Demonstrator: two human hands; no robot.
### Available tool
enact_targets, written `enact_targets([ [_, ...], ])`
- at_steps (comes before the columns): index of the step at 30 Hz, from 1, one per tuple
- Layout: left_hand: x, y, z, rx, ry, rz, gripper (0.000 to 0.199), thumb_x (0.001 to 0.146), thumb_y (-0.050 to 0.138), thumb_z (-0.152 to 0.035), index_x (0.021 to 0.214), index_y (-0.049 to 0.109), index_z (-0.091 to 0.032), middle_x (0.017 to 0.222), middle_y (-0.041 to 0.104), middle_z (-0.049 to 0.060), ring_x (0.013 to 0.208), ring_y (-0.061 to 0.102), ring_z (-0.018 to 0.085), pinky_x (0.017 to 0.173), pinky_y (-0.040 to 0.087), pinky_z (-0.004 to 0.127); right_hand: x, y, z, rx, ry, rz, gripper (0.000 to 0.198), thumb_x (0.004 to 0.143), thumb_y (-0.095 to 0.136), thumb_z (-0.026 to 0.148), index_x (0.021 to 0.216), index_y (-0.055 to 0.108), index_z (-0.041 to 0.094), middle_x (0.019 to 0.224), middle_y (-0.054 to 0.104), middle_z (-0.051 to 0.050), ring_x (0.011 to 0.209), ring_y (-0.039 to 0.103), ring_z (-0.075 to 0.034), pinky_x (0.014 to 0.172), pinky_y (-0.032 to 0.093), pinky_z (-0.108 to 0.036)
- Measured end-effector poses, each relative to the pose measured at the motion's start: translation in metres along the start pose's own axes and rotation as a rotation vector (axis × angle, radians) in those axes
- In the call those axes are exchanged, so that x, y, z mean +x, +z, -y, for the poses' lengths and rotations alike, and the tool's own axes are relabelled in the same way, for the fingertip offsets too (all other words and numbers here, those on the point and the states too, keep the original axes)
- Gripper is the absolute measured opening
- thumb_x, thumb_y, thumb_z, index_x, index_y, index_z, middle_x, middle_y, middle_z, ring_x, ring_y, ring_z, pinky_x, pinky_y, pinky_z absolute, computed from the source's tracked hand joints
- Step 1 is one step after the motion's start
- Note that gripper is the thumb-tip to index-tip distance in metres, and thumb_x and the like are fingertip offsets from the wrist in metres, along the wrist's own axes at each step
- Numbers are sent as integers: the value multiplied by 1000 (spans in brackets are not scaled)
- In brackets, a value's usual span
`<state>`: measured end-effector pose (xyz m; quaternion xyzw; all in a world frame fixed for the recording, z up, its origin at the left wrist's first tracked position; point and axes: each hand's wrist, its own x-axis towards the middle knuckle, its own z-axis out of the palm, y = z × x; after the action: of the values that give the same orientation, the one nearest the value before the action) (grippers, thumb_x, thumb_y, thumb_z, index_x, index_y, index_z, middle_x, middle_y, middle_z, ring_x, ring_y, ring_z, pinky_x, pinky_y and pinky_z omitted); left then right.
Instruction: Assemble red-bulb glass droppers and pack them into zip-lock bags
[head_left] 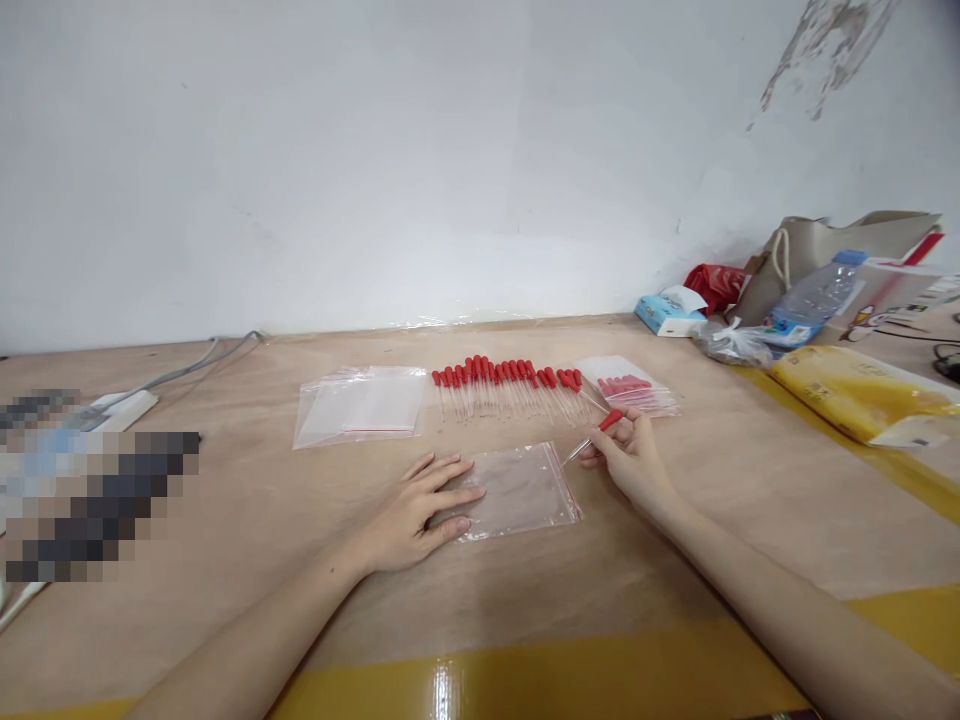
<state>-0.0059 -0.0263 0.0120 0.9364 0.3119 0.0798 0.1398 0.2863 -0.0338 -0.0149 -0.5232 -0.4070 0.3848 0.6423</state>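
Note:
My left hand (420, 510) lies flat with fingers spread on the near end of a clear zip bag (517, 490), whose red-lined mouth faces right. Between the fingertips of my right hand (634, 460) is a glass dropper (604, 425) with a red rubber bulb, its thin tip by the bag's mouth. Beyond the bag lies a row of several red-bulbed droppers (502, 375), glass ends toward me. Left of the row is a stack of flat zip bags (375, 405). To its right sits a pile of zip bags with red bulbs inside (630, 388).
Along the right stand a blue tissue box (670, 312), a plastic bottle (817, 295), a grey bag (840, 245) and a yellow packet (855, 395). A cable (180, 370) and a white power strip (124, 410) lie at left. Yellow tape (525, 670) crosses the near table.

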Motion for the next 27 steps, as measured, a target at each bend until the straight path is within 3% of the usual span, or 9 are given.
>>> enact_targets([
  [4, 0, -1, -1, 10, -8, 2, 41, 88, 38, -42, 128, 37, -35, 140, 30, -1, 129, 24, 21, 107, 14, 47, -5, 2, 0, 41, 65, 89, 49, 63, 67, 38, 96, 33, 25, 64, 53, 8, 54, 59, -12, 55, 53, -28],
  [8, 0, -2, -3, 3, -14, -20, 52, 87, 38, -43, 135, 24, -30, 140, 31, 2, 129, 25, 20, 108, 16, 44, -6, -4, 5, -18, 136, 349, 36, 66, 65, 41, 84, 41, 21, 74, 57, 3, 63, 60, -11, 59, 50, -26],
  [12, -1, -2, -4, 18, -24, -7, 53, 88, 37, -43, 136, 21, -29, 140, 30, 1, 129, 24, 20, 108, 15, 42, -5, -8, 12, -206, 1, 568, 30, 63, 69, 36, 74, 48, 18, 88, 58, -1, 61, 53, -7, 54, 44, -22],
  [15, -1, -1, -4, 25, -15, -13, 52, 88, 37, -43, 136, 22, -29, 140, 31, 1, 129, 25, 20, 107, 16, 43, -2, -8, 13, -282, -53, 657, 28, 63, 69, 36, 73, 51, 17, 70, 56, 2, 54, 48, -7, 50, 40, -20],
  [18, -1, -1, -4, 29, -11, -19, 51, 89, 35, -43, 136, 22, -29, 139, 32, 2, 129, 26, 21, 107, 16, 44, 3, -9, 10, -354, -7, 680, 28, 64, 68, 37, 75, 53, 17, 55, 49, 5, 47, 42, -6, 44, 33, -19],
  [22, -1, -2, -4, 38, -17, -7, 52, 89, 36, -43, 136, 20, -29, 140, 30, 1, 129, 24, 20, 107, 16, 43, 11, -12, 8, -389, 44, 633, 31, 62, 69, 39, 78, 56, 15, 51, 46, 7, 43, 37, -5, 41, 28, -19],
  [27, -1, 0, -3, 41, -15, -13, 52, 88, 36, -43, 136, 21, -29, 140, 31, 1, 129, 24, 20, 108, 16, 44, 7, -4, 1, -465, -94, 646, 28, 61, 69, 41, 71, 61, 16, 52, 44, 5, 46, 35, -6, 42, 26, -20],
])
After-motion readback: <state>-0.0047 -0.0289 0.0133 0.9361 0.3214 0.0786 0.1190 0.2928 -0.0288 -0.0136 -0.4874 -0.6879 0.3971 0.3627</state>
